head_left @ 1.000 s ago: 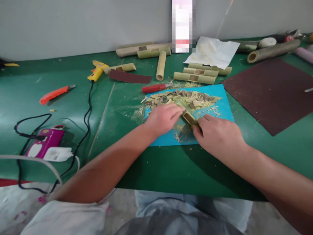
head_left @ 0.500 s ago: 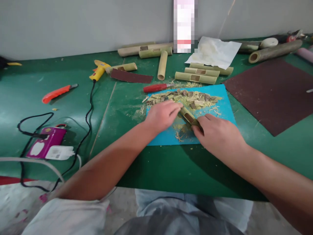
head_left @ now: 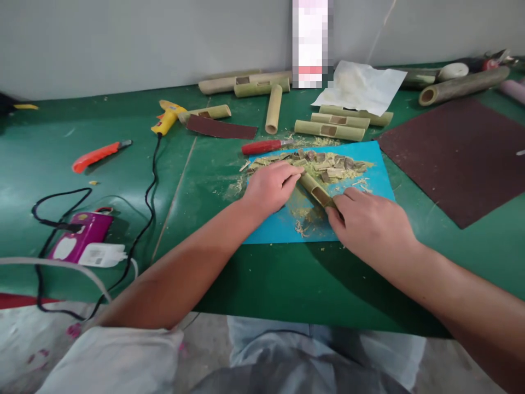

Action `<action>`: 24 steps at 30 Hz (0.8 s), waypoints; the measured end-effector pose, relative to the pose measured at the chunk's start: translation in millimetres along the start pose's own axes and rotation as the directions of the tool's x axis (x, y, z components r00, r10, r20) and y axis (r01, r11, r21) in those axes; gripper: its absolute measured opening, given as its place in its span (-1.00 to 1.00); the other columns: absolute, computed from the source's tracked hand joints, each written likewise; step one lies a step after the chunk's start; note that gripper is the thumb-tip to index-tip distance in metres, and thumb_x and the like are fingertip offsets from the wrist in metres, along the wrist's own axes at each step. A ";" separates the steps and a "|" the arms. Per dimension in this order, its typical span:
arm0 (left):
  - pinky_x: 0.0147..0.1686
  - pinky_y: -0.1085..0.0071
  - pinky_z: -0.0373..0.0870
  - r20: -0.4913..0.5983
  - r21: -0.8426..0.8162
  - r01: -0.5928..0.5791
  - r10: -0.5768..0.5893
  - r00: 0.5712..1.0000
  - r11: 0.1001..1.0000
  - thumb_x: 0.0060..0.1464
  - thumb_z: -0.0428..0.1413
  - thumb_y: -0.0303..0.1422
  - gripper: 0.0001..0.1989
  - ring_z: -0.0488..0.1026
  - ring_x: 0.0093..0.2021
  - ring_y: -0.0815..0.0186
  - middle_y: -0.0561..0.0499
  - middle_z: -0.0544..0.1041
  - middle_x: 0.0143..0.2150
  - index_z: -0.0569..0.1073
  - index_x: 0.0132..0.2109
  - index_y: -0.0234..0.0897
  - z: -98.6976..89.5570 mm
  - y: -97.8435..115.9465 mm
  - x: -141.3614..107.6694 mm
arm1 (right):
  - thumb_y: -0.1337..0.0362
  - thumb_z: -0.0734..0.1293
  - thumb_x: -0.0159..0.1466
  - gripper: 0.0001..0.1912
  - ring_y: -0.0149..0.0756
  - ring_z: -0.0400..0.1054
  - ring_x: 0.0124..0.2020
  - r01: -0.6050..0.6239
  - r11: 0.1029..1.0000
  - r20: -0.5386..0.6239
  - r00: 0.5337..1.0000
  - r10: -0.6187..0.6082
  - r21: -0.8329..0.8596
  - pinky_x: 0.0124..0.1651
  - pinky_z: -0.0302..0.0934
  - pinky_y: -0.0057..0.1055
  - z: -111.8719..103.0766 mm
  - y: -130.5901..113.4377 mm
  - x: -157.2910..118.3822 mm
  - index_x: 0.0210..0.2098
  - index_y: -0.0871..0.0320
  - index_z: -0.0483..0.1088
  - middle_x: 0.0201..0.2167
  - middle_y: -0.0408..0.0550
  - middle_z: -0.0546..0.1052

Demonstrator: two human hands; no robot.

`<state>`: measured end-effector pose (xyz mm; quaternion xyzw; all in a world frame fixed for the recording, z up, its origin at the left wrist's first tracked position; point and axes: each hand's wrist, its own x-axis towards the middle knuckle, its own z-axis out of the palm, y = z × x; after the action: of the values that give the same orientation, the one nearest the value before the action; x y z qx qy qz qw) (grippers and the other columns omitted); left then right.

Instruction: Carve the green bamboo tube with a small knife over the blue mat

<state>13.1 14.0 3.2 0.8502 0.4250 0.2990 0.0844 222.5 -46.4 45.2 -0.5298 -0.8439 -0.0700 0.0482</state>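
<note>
Slanting over the blue sheet [head_left: 270, 232] is a bamboo tube [head_left: 309, 184] with a rectangular opening cut in its side. My left hand [head_left: 271, 187] pinches its upper left end between thumb and fingers. At the lower right end, my right hand [head_left: 371, 220] has its fingers wrapped round the tube and hides that end. Bamboo chips [head_left: 335, 173] and pale shavings lie heaped along the sheet's far side. Just behind the heap rests a red-handled knife [head_left: 262, 146].
Several cut bamboo tubes [head_left: 329, 130] lie at the back. A brown sheet [head_left: 459, 164] is on the right, a white paper [head_left: 361, 87] behind it. On the left are a yellow glue gun [head_left: 166, 119], an orange utility knife [head_left: 98, 157] and a purple power strip [head_left: 86, 235] with cables.
The tube and both hands have shifted slightly; more of the tube's upper left part now shows between the hands. The whole view has moved a little. Both hands keep their hold.
</note>
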 end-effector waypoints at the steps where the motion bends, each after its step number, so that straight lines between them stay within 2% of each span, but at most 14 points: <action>1: -0.19 0.41 0.50 -0.002 0.008 -0.010 0.010 1.000 1.000 0.36 0.01 -0.33 -0.73 0.58 -0.20 0.29 -0.07 0.64 -0.19 0.60 -0.03 -0.29 0.5 0.1 -0.5 | 0.28 0.18 0.36 -0.66 -0.36 0.23 -0.52 -0.001 1.000 0.002 1.000 0.001 0.001 -0.46 -0.19 -0.34 0.0 0.2 0.0 -0.46 0.21 0.48 -0.49 0.00 0.47; 4: -0.20 0.42 0.50 0.056 0.017 -0.057 0.055 0.997 0.998 0.39 -0.02 -0.30 -0.70 0.58 -0.20 0.29 -0.06 0.64 -0.18 0.58 0.03 -0.27 1.8 0.7 -1.4 | 0.31 0.17 0.36 -0.66 -0.35 0.24 -0.51 0.007 1.000 0.018 1.000 -0.007 -0.003 -0.45 -0.18 -0.33 -0.9 -0.1 0.2 -0.44 0.21 0.49 -0.47 0.02 0.48; 7: -0.19 0.42 0.50 0.019 0.059 0.009 -0.010 1.000 0.998 0.38 -0.01 -0.30 -0.71 0.58 -0.20 0.28 -0.06 0.64 -0.17 0.59 -0.01 -0.26 2.3 1.3 -1.4 | 0.31 0.16 0.37 -0.65 -0.33 0.24 -0.50 0.009 1.000 0.038 0.999 -0.008 -0.016 -0.45 -0.18 -0.32 -2.3 -0.9 0.5 -0.43 0.21 0.50 -0.47 0.03 0.48; 11: -0.20 0.41 0.51 0.071 0.056 -0.059 0.055 0.996 0.997 0.39 -0.04 -0.28 -0.68 0.58 -0.18 0.28 -0.07 0.64 -0.16 0.57 0.04 -0.26 2.4 3.9 -1.9 | 0.31 0.16 0.37 -0.66 -0.32 0.26 -0.48 0.010 1.000 0.071 0.997 -0.010 -0.010 -0.45 -0.17 -0.32 -3.3 -1.3 1.2 -0.40 0.22 0.52 -0.45 0.05 0.50; 14: -0.18 0.39 0.51 0.049 0.062 -0.021 0.018 0.999 0.998 0.38 -0.03 -0.31 -0.69 0.59 -0.16 0.25 -0.09 0.64 -0.13 0.58 0.01 -0.28 1.9 4.0 -1.1 | 0.31 0.15 0.39 -0.64 -0.31 0.27 -0.46 0.010 1.000 0.078 0.997 -0.009 -0.014 -0.45 -0.17 -0.32 -3.7 -0.9 1.3 -0.40 0.22 0.52 -0.46 0.05 0.49; 18: -0.18 0.38 0.52 0.080 0.023 -0.029 0.027 0.996 0.999 0.38 -0.02 -0.29 -0.69 0.60 -0.17 0.25 -0.07 0.65 -0.15 0.58 0.02 -0.26 0.9 2.5 0.0 | 0.32 0.15 0.39 -0.65 -0.31 0.27 -0.47 0.011 1.000 0.098 0.995 -0.009 -0.020 -0.44 -0.16 -0.32 -4.6 -1.1 0.9 -0.39 0.22 0.52 -0.46 0.04 0.49; 21: -0.15 0.40 0.52 0.039 0.009 -0.002 0.001 0.999 1.000 0.37 0.00 -0.31 -0.71 0.60 -0.15 0.27 -0.06 0.65 -0.15 0.60 -0.02 -0.26 0.3 2.7 -0.2 | 0.31 0.15 0.40 -0.65 -0.31 0.27 -0.47 0.013 1.000 0.089 0.996 -0.010 -0.028 -0.44 -0.17 -0.32 -4.4 -1.7 1.0 -0.38 0.22 0.52 -0.46 0.03 0.49; 24: -0.15 0.41 0.52 0.079 -0.030 -0.057 0.059 0.995 0.998 0.38 -0.01 -0.30 -0.71 0.60 -0.15 0.28 -0.05 0.65 -0.14 0.59 0.02 -0.25 -0.1 2.6 -0.5 | 0.32 0.16 0.39 -0.65 -0.30 0.26 -0.47 0.022 0.999 0.083 0.996 -0.020 -0.026 -0.44 -0.17 -0.32 -4.0 -2.0 1.5 -0.40 0.22 0.51 -0.47 0.04 0.49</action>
<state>14.6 11.9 4.1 0.8723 0.3921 0.2730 0.1042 220.1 -46.6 49.2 -0.5239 -0.8497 -0.0599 0.0051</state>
